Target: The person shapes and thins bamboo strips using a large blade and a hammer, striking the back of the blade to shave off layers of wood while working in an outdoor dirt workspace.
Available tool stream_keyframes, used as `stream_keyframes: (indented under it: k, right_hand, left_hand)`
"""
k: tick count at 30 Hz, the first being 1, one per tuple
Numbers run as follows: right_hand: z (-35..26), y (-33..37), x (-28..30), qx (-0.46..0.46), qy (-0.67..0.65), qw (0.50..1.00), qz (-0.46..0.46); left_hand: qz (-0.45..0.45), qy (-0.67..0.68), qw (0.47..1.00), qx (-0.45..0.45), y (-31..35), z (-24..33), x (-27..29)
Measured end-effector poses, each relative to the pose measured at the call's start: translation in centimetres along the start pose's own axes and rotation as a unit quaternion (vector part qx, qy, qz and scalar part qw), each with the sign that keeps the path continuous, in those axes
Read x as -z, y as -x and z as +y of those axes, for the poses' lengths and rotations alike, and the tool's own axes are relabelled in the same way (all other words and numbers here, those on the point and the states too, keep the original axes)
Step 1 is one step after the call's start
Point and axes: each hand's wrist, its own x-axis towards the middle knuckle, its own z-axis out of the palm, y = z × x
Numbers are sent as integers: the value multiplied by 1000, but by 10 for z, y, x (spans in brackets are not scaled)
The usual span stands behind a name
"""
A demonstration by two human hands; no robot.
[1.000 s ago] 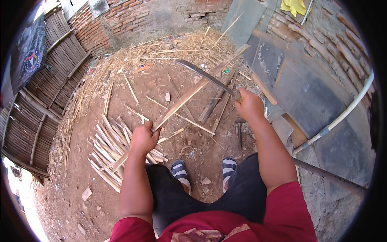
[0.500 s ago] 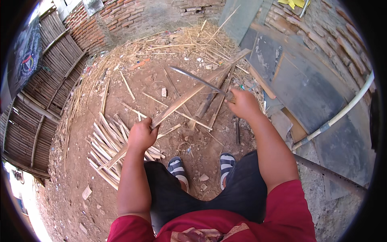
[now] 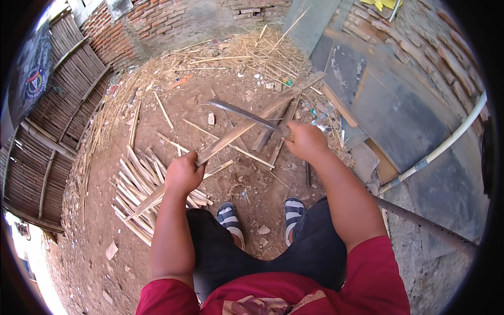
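My left hand (image 3: pixel 182 172) is closed round a long wooden plank (image 3: pixel 247 125), which slants from near my left forearm up toward the far right. In my right hand (image 3: pixel 306 140) is the handle of a machete (image 3: pixel 244 112). Its dark, narrow blade points to the far left and crosses above the plank's middle; whether the edge touches the wood I cannot tell. Below my left hand, a heap of split wooden sticks (image 3: pixel 137 185) lies fanned out on the dirt.
Loose sticks (image 3: pixel 228 142) and thicker wood pieces (image 3: pixel 270 134) lie on the dirt ahead. Dry straw (image 3: pixel 231 50) lines the brick wall (image 3: pixel 173 23). Dark boards (image 3: pixel 399 110) lean at right beside a pale pipe (image 3: pixel 446 142) and a metal bar (image 3: pixel 425 218). A bamboo fence (image 3: pixel 79 68) stands left.
My right hand has moved left and slightly nearer, and the machete blade has come lower across the plank. My left hand keeps its grip in nearly the same place.
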Motion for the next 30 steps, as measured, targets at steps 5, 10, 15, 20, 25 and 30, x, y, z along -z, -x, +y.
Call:
stream_keyframes:
  k: [5, 10, 15, 20, 25, 30]
  right_hand:
    - [-29, 2, -15, 181, 37, 983, -9]
    - [68, -24, -2, -160, -67, 975, 137]
    - [74, -17, -6, -138, -85, 977, 141]
    - [-10, 1, 6, 84, -28, 996, 26]
    - [-23, -1, 4, 176, 26, 983, 45]
    - [47, -17, 15, -102, -67, 980, 158]
  left_hand:
    - [52, 16, 997, -56, 6, -5, -2]
    - [25, -6, 999, 27, 3, -15, 18]
    - [26, 10, 1000, 9, 2, -8, 10]
    - [35, 47, 998, 33, -1, 11, 11]
    - [79, 62, 994, -39, 11, -4, 18]
    - [45, 21, 999, -22, 5, -11, 15]
